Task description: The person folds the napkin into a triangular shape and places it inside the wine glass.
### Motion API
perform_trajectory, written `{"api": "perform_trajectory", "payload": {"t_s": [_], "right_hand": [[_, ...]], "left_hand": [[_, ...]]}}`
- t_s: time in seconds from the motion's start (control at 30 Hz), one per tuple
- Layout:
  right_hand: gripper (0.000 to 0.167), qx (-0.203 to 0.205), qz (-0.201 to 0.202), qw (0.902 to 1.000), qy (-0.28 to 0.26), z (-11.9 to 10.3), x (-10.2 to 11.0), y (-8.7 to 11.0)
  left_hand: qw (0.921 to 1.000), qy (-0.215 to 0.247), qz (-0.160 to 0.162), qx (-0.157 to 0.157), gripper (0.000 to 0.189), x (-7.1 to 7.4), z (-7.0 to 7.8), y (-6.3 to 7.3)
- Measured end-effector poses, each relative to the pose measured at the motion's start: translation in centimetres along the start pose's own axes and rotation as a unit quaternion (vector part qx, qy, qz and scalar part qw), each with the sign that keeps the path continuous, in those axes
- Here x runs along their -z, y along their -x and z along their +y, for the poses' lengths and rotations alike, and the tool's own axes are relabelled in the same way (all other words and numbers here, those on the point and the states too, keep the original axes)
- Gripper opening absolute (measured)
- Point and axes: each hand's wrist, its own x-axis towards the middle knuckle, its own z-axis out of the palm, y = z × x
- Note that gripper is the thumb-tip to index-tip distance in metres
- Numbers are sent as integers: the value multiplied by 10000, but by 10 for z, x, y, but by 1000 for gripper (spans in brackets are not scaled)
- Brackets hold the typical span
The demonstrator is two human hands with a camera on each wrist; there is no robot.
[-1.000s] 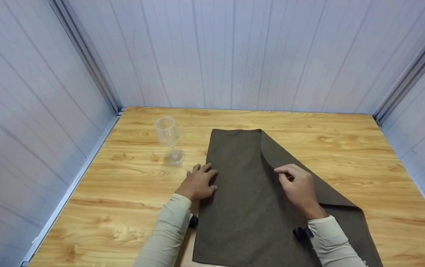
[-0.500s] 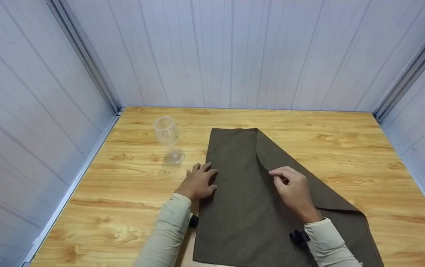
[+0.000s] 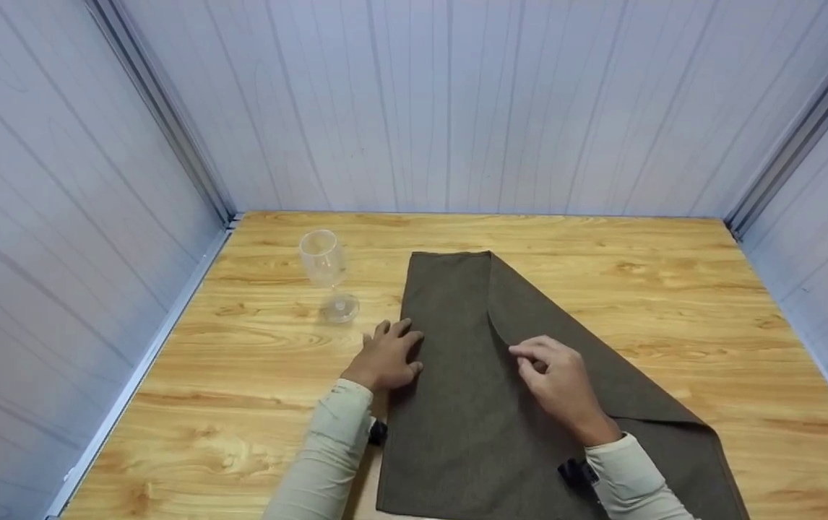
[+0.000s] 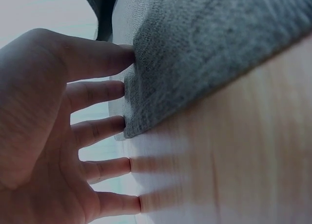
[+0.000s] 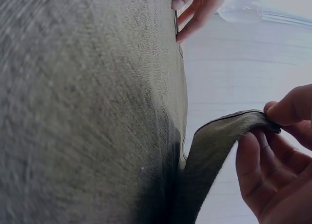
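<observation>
A dark brown cloth [image 3: 450, 426] lies on the table, its far right part lifted and turned over toward the middle. My right hand [image 3: 562, 383] pinches the corner of that raised flap [image 3: 573, 325] between thumb and fingers. In the right wrist view the held edge [image 5: 229, 121] arches above the flat layer, gripped by my right hand [image 5: 278, 170]. My left hand [image 3: 385, 357] rests spread on the cloth's left edge. The left wrist view shows thumb and nearer fingertips of my left hand [image 4: 58, 121] on the cloth [image 4: 195, 48], the others on the wood.
A clear stemmed glass [image 3: 327, 271] stands upright on the wooden table [image 3: 240, 347], beyond and left of my left hand. White panel walls [image 3: 450, 108] enclose the table at the back and both sides.
My right hand has drawn the pinched corner left and slightly toward me, so the fold has widened. My left hand has stayed in place on the left edge.
</observation>
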Motion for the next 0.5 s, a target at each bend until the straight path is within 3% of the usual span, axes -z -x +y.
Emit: {"api": "perform_trajectory", "payload": {"t_s": [0.5], "right_hand": [[16,-95,-774,9965,312,-10,-13,9]], "left_hand": [[10000,-18,-26,19,52,1,1,2]]}}
